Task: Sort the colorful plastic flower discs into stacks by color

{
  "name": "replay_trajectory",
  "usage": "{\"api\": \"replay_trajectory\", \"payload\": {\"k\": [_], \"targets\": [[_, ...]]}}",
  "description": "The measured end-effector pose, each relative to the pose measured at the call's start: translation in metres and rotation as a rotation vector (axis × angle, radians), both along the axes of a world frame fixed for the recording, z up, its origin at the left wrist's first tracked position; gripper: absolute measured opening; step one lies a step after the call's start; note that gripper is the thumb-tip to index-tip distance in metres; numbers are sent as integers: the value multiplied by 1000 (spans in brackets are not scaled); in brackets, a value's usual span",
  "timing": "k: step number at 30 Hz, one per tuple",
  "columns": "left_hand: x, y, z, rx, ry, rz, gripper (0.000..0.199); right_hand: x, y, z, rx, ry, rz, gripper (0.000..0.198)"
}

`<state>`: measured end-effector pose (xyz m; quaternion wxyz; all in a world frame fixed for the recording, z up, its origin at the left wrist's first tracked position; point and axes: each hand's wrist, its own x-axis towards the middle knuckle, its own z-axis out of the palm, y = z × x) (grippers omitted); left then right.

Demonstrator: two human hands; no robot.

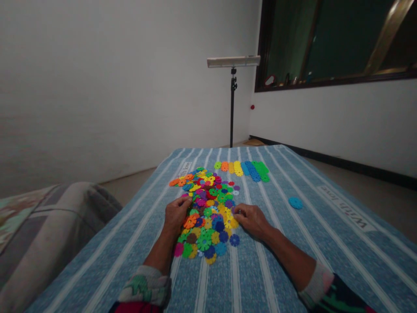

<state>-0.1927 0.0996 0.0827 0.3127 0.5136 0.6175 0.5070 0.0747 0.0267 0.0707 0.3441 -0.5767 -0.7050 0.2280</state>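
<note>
One striped cloth (pixel 270 278) is lying under a pile of discs (pixel 206 238). The left hand (pixel 177 213) is resting half-curled on its left, the right hand (pixel 253 219) on its right; I can't tell if they're holding any. Pinching loose ones should be helping.

Head-worn view (just one), forward and down, over striped cloth (pixel 270 200)
</note>
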Motion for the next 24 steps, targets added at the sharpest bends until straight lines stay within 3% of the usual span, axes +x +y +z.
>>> {"api": "replay_trajectory", "payload": {"k": [10,24], "targets": [[2,-5,7,-27,9,13,36,0,0,0,-11,-1,0,22],[-2,2,-5,27,-7,-4,36,1,0,-3,-1,31,14,22]]}}
